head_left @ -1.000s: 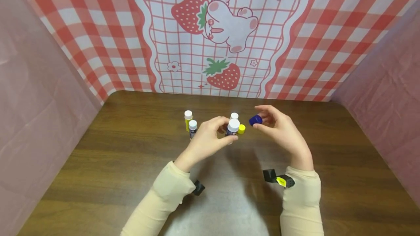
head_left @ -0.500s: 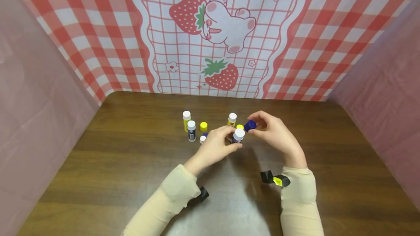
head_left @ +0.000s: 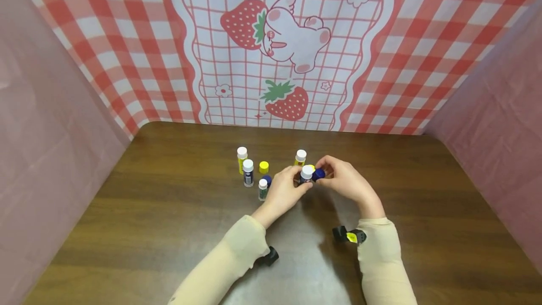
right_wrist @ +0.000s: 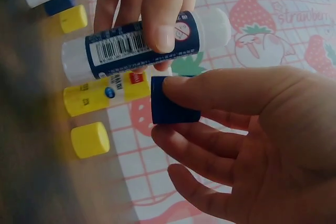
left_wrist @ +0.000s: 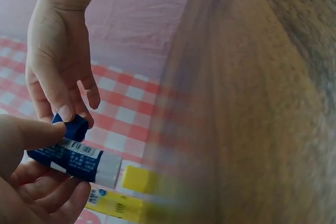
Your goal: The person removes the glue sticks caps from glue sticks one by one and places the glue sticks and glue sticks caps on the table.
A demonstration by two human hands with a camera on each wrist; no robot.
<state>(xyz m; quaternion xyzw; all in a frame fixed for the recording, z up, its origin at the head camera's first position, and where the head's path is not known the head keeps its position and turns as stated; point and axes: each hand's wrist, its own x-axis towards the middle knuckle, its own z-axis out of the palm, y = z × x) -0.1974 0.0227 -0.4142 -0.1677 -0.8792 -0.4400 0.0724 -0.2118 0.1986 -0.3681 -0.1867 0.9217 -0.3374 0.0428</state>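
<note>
My left hand [head_left: 284, 192] grips a glue stick [right_wrist: 131, 45] with a dark blue, barcoded label and pale ends, held above the table. Between the thumb and fingers of my right hand [head_left: 349, 182] is a dark blue cap [right_wrist: 176, 100], pinched close beside that stick. Whether cap and stick touch cannot be told. Just behind the hands stands a yellow glue stick [head_left: 300, 158], its white end up. Near it a yellow cap [right_wrist: 90, 140] shows in the right wrist view, largely covered in the head view.
Left of the hands stand another yellow glue stick [head_left: 242, 161], a dark blue one [head_left: 248, 174] and a small green-labelled one [head_left: 263, 191]. A yellow cap [head_left: 264, 167] and a blue cap [head_left: 267, 180] lie by them. A checked strawberry cloth [head_left: 161, 60] hangs behind the table.
My right hand has brought the blue cap left and down, up to the held glue stick. My left hand has shifted slightly right and nearer, uncovering the small stick and the caps beside it.
</note>
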